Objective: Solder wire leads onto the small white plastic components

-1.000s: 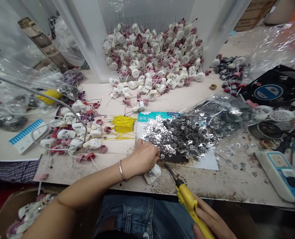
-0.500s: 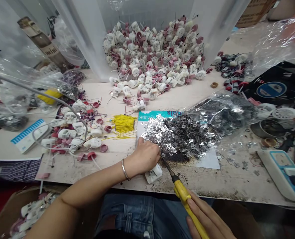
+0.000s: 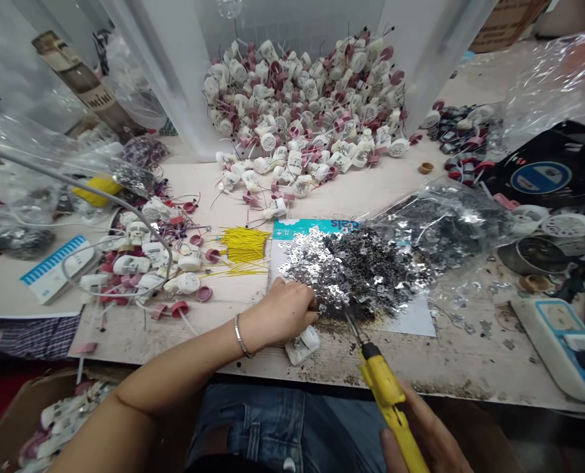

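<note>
Right hand: the right hand (image 3: pixel 428 430) is wrapped around the yellow-handled soldering iron (image 3: pixel 388 394), fingers closed along the grip at the near edge of the scene.
Soldering iron: it slants far and left from the hand, its slim metal tip at the near edge of the heap of small metal plates (image 3: pixel 317 259); whether the tip touches them cannot be told.
Left hand: the left hand (image 3: pixel 290 305), a silver bracelet (image 3: pixel 240 336) at its wrist, is curled nearly into a fist, knuckles up; the fingertips are hidden, so whether they hold anything cannot be told.
White plastic housing: a white plastic housing (image 3: pixel 303 346) lies on the worktable (image 3: pixel 233 197) just below the left hand, on its near side, left of the iron.
Metal plates: bright silver on the left and dark on the right, they cover much of a printed sheet (image 3: pixel 413 320) beyond both hands.
Yellow wires: a bundle of yellow wires (image 3: pixel 246 246) lies left of the sheet.
Far side: white and pink plastic parts (image 3: pixel 302 98) mound before a translucent bin (image 3: pixel 167 85).
</note>
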Demonstrator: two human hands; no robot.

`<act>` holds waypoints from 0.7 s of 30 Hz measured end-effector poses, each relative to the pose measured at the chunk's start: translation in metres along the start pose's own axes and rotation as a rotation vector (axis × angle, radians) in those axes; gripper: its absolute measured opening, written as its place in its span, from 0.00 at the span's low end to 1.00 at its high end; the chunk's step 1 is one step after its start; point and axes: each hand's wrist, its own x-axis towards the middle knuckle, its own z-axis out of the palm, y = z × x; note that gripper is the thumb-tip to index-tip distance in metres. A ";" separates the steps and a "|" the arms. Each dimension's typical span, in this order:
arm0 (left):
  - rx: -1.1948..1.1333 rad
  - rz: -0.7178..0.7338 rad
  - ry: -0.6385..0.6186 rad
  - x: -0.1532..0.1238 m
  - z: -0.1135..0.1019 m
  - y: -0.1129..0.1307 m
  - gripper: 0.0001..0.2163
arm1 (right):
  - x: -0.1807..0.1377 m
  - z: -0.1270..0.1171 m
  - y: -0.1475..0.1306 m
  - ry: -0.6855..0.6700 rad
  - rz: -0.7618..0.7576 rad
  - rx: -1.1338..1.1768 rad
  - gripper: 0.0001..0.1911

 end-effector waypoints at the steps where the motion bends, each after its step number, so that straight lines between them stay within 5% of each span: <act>1: -0.001 -0.006 0.010 -0.002 -0.003 -0.001 0.07 | 0.001 0.004 0.004 -0.043 -0.043 0.008 0.23; 5: -0.017 0.055 0.080 -0.017 -0.007 0.003 0.08 | 0.013 0.028 0.010 -0.003 -0.074 0.037 0.06; 10: -0.437 0.308 0.190 -0.031 0.009 0.016 0.04 | 0.031 0.051 -0.003 0.065 -0.061 0.064 0.13; 14: -0.770 0.260 0.476 -0.036 0.019 0.010 0.08 | 0.034 0.056 -0.010 -0.024 -0.050 0.183 0.14; 18: -0.559 0.245 0.684 -0.048 0.012 -0.014 0.06 | 0.034 0.069 -0.006 -0.174 -0.260 0.095 0.09; 21: -0.182 0.290 0.746 -0.066 0.006 -0.038 0.07 | 0.037 0.076 -0.002 -0.172 -0.251 0.076 0.08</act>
